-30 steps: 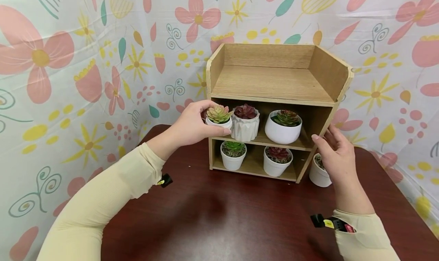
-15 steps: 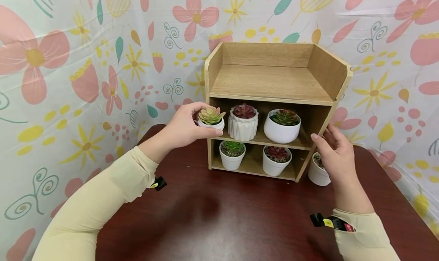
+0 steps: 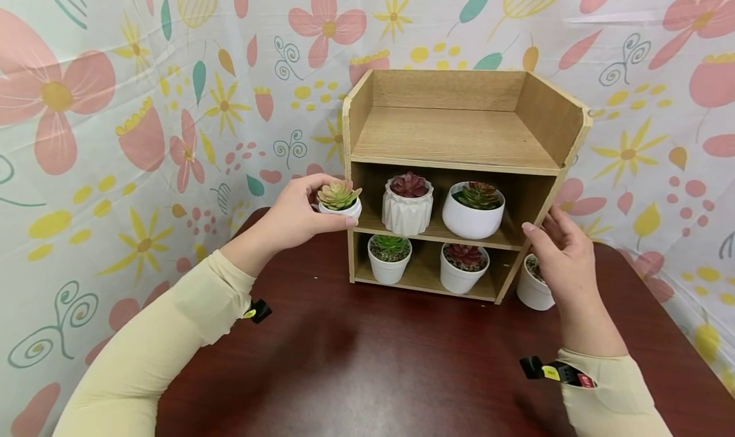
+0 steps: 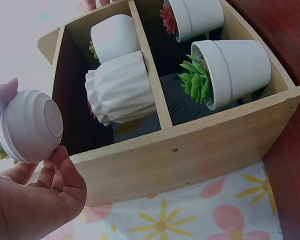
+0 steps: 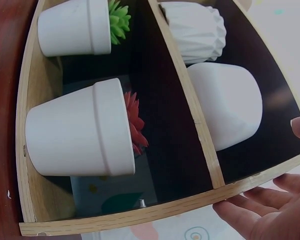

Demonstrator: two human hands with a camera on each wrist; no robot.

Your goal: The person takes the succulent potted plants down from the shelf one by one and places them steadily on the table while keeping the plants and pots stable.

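Observation:
My left hand holds a small potted succulent, pale green with pinkish tips, just off the left side of the wooden shelf. In the left wrist view its round white pot shows its underside, between thumb and fingers. My right hand grips the shelf's right side panel, thumb at the front edge and fingers along the outside. On the middle level stand a dark red succulent in a ridged white pot and a reddish-green one in a rounded white pot.
The lower level holds a green succulent in a white pot and a red one in a similar pot. Another white pot stands right of the shelf, partly behind my right hand. A floral curtain surrounds the dark red table.
My left hand has moved left with the potted succulent, away from the ridged pot and out past the shelf's left edge. The right hand has stayed on the side panel.

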